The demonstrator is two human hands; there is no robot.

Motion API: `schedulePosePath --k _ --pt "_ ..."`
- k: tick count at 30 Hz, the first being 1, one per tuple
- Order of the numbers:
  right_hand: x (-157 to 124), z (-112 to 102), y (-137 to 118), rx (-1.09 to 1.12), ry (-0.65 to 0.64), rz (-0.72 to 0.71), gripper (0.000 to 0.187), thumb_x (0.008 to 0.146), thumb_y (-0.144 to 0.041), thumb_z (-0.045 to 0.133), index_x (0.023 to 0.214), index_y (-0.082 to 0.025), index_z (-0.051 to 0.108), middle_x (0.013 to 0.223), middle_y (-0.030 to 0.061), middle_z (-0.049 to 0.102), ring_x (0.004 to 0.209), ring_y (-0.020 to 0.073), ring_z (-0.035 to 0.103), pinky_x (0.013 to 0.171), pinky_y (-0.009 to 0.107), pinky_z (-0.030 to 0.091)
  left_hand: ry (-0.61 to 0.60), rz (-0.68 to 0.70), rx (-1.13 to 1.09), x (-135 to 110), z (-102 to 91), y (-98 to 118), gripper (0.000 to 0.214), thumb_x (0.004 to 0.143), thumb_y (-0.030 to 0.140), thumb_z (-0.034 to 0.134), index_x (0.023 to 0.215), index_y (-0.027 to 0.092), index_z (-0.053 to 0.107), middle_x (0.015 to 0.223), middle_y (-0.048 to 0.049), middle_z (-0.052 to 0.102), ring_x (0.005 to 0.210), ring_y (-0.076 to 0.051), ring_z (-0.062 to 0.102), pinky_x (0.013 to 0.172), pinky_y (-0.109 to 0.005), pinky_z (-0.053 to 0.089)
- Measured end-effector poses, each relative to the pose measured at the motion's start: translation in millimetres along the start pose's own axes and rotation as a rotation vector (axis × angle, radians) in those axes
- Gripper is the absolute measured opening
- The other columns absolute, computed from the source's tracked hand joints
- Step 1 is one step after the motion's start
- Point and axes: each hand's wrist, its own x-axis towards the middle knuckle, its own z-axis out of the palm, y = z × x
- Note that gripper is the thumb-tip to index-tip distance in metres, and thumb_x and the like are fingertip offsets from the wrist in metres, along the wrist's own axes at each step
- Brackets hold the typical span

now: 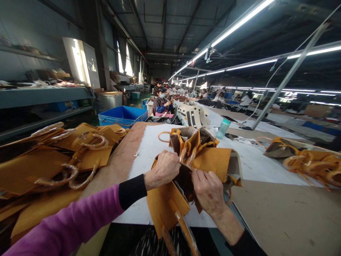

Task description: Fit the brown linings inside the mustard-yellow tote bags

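Observation:
A mustard-yellow handbag (166, 206) with a dark brown inside hangs toward me over the front of the table, its plastic-wrapped handles pointing down. My left hand (164, 168) is closed on the bag's upper left edge. On the other side, my right hand (209, 188) pinches the edge of the dark opening, fingers curled. The fingertips of both hands are partly hidden. Just beyond my hands, more yellow handbags (213, 160) stand bunched together, their grey-brown linings and wrapped handles showing.
To the left lies a heap of yellow bag pieces (32, 167) with wrapped handles. A blue bin (122, 115) stands behind it. White paper (142, 153) covers the table. A teal bottle (223, 128) and more bags (314, 165) are to the right. A co-worker (162, 103) sits ahead.

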Motion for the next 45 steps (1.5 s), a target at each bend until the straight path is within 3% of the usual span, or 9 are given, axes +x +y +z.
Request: schedulePosePath --k 4,7,15,20,24,27,32,38,45 --pt "7.0 0.4 0.6 0.267 -0.113 0.232 0.011 0.086 -0.024 0.053 0.091 -0.018 0.062 0.077 0.0022 0.060 0.075 0.0178 0.054 0.068 0.031 0.034 -0.024 -0.020 0.073 0.3 -5.5 -1.8 0.024 0.079 0.014 0.043 0.070 0.012 0.065 0.077 -0.0102 0.066 0.074 -0.022 0.060 0.068 -0.032 0.040" --pt "10.6 2.9 -4.8 0.505 -0.136 0.363 0.020 0.085 -0.033 0.055 0.100 -0.020 0.058 0.095 0.0024 0.061 0.085 0.0163 0.055 0.073 0.027 0.038 -0.038 -0.057 0.107 0.5 -7.9 -4.3 0.025 0.080 0.015 0.042 0.074 0.013 0.066 0.078 -0.0098 0.067 0.075 -0.022 0.061 0.066 -0.031 0.040" --pt "12.0 16.2 -10.0 0.365 -0.091 0.289 0.016 0.086 -0.018 0.049 0.094 -0.017 0.063 0.082 0.0043 0.064 0.082 0.0207 0.053 0.075 0.031 0.037 -0.007 -0.030 0.092 -0.5 -7.1 -5.1 0.027 0.081 0.018 0.041 0.073 0.014 0.066 0.075 -0.0080 0.066 0.075 -0.022 0.061 0.067 -0.031 0.039" --pt "7.2 22.9 -8.4 0.548 -0.011 0.377 0.022 0.089 -0.023 0.044 0.091 -0.018 0.065 0.080 0.0037 0.066 0.081 0.0181 0.054 0.074 0.028 0.039 -0.023 0.061 0.077 -1.3 -5.3 -8.9 0.022 0.080 0.019 0.046 0.068 0.015 0.064 0.075 -0.0064 0.065 0.071 -0.019 0.059 0.066 -0.030 0.038" --pt "4.8 21.6 -8.0 0.663 -0.033 0.436 0.023 0.090 -0.024 0.042 0.091 -0.018 0.065 0.080 0.0032 0.064 0.081 0.0173 0.054 0.072 0.027 0.039 -0.025 0.077 0.067 -0.4 -3.3 -7.7 0.021 0.079 0.017 0.047 0.066 0.015 0.063 0.073 -0.0057 0.064 0.067 -0.018 0.057 0.066 -0.029 0.037" --pt "7.3 16.0 -7.3 0.637 -0.054 0.429 0.021 0.089 -0.022 0.043 0.087 -0.019 0.064 0.079 0.0030 0.064 0.080 0.0172 0.053 0.071 0.027 0.037 -0.023 0.062 0.070 0.5 -3.2 -4.5 0.022 0.080 0.017 0.046 0.066 0.014 0.063 0.074 -0.0070 0.064 0.069 -0.019 0.058 0.066 -0.030 0.037" --pt "23.3 5.7 -9.0 0.410 -0.149 0.360 0.018 0.087 -0.021 0.048 0.074 -0.020 0.061 0.072 0.0032 0.064 0.079 0.0196 0.054 0.071 0.030 0.032 -0.045 0.049 0.082 1.2 -5.4 -0.8 0.023 0.081 0.016 0.044 0.071 0.013 0.064 0.076 -0.0089 0.066 0.070 -0.020 0.059 0.069 -0.032 0.040" --pt "43.2 4.4 -13.5 0.365 -0.304 0.295 0.019 0.085 -0.012 0.047 0.081 -0.021 0.063 0.075 0.0025 0.069 0.069 0.0172 0.058 0.063 0.029 0.030 -0.039 0.031 0.070 1.3 -6.7 -6.0 0.023 0.081 0.017 0.042 0.072 0.013 0.063 0.077 -0.0095 0.066 0.071 -0.022 0.059 0.067 -0.033 0.041" --pt "29.4 1.3 -6.5 0.305 -0.242 0.271 0.021 0.088 -0.025 0.047 0.078 -0.022 0.065 0.061 0.0011 0.066 0.059 0.0164 0.057 0.056 0.029 0.026 -0.020 0.263 -0.077 -4.3 -20.2 -35.3 0.008 0.072 0.020 0.058 0.073 0.017 0.051 0.083 -0.0016 0.057 0.080 -0.016 0.051 0.070 -0.025 0.038"
